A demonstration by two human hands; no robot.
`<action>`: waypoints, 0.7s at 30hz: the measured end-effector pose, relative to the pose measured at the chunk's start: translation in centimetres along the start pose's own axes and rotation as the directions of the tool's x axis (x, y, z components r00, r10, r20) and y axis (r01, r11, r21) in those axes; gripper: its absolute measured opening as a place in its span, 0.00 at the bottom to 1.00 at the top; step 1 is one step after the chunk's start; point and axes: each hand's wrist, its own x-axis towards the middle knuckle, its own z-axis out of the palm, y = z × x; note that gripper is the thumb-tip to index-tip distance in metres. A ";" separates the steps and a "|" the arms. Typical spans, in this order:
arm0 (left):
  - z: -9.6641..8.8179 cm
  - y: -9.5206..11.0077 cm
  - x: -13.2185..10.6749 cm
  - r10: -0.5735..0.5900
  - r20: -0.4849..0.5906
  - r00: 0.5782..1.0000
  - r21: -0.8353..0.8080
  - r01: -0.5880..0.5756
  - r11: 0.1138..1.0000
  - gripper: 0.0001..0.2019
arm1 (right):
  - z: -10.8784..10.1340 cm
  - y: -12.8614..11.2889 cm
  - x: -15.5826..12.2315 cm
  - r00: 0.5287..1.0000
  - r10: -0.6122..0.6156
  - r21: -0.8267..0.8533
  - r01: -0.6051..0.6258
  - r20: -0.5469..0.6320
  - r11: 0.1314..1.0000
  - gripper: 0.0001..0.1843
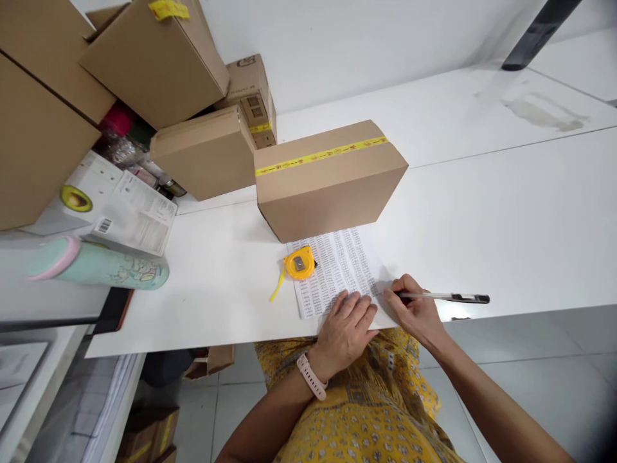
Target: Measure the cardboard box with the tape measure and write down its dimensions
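Note:
My right hand [415,308] grips a pen [453,297] with a clear barrel and a black end, its tip side down at the right edge of a written sheet of paper [332,263]. Rows of small handwriting fill the sheet. Flat across its lower edge lies my left hand [348,328], fingers stretched out and holding nothing. A yellow tape measure [299,263] rests on the sheet's left side, a short end of its tape sticking out. Just beyond, a taped cardboard box [332,177] stands over the paper's far edge.
More cardboard boxes [159,61] are stacked at the back left. A mint-green bottle [116,265] lies on its side near a white carton with an avocado picture [130,206]. The white table's [202,321] front edge runs just before my body. A dark post [540,35] stands at the back right.

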 end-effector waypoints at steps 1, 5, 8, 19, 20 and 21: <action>0.0 0.0 0.0 0.000 0.003 1.000 0.000 0.000 1.000 0.21 | 0.0 0.1 0.0 1.000 0.006 0.002 -0.006 -0.004 1.000 0.16; 0.0 0.0 0.0 0.001 0.003 1.000 0.005 -0.001 1.000 0.21 | 0.1 0.4 -0.1 1.000 0.023 0.008 -0.023 0.002 1.000 0.16; 0.0 0.1 0.0 0.002 0.007 1.000 0.005 -0.002 1.000 0.21 | 0.1 0.5 -0.1 1.000 0.015 0.010 -0.015 -0.007 1.000 0.16; 0.0 0.2 0.0 -0.012 0.006 1.000 -0.074 0.013 0.997 0.20 | -0.2 1.0 -0.2 0.986 0.007 0.011 -0.005 -0.168 1.000 0.15; -0.1 0.2 0.1 -0.020 -0.011 1.000 -0.113 0.019 0.993 0.20 | -0.5 1.2 0.1 0.983 -0.001 -0.022 -0.003 -0.181 1.000 0.14; -0.4 0.1 0.1 -0.037 -0.038 0.999 -0.167 0.031 0.986 0.19 | -1.0 1.3 0.5 0.983 -0.020 -0.081 0.006 -0.182 0.997 0.12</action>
